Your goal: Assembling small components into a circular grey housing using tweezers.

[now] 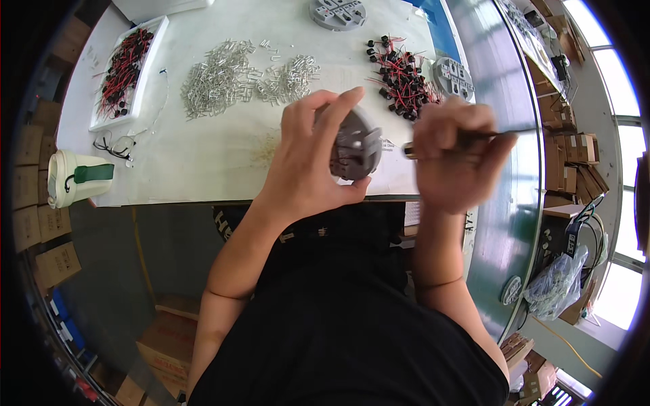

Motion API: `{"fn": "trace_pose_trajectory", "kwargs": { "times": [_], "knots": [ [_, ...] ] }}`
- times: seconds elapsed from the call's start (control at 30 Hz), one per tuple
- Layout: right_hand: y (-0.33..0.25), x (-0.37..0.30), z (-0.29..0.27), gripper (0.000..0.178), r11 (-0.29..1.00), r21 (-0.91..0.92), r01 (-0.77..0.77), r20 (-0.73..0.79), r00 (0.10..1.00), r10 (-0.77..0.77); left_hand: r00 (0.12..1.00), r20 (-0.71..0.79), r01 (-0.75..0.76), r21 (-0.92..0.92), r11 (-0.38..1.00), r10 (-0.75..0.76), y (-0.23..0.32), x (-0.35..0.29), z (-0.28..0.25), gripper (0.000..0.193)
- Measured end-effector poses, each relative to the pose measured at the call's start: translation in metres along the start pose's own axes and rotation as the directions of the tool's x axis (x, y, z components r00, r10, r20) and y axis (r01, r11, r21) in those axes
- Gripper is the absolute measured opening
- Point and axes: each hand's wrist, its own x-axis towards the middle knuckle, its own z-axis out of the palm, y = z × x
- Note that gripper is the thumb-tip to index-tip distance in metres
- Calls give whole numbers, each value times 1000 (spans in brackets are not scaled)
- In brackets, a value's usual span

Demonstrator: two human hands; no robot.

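My left hand (298,159) is closed around a round grey plastic housing (357,145), thumb below and fingers over the top. The housing is tilted on its edge above the table's front edge, its moulded inner side turned to the right; fine details are blurred. To the right of it, apart from the housing, my right hand (450,159) is smeared by motion. Its fingers are wrapped round a slim tool that looks like a screwdriver (518,131), with a dark thin shaft pointing right and a handle end showing at the left of the palm.
On the white table (203,162) lie a pile of small silvery clips (220,78), black buzzers with red wires (403,78), and two grey housings (337,13) (452,78). At left are a white tray of wired buzzers (128,71), eyeglasses (114,145) and a cup (78,177).
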Motion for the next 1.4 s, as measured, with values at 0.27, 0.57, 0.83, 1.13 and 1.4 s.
{"fn": "trace_pose_trajectory", "kwargs": {
  "times": [0.27,0.57,0.83,1.13,1.4],
  "knots": [
    [-11,-1,-17,42,239,-970,42,143,894,425,1000,15,3,-6,1000,-2,-24,-40,-13,101],
    [-5,-8,-9,35,-107,-989,103,29,843,537,955,142,279,-135,951,-260,-19,-12,-10,101],
    [-5,-7,-8,34,-149,-976,158,39,801,598,986,28,168,-48,985,-167,-24,-22,5,112],
    [-5,-8,-2,35,-172,-972,157,37,833,551,987,-21,162,-36,986,-162,-24,-23,7,113],
    [-6,-18,7,36,-284,-950,128,-40,854,518,988,-57,144,14,989,-143,-25,-24,12,113]
  ]
}}
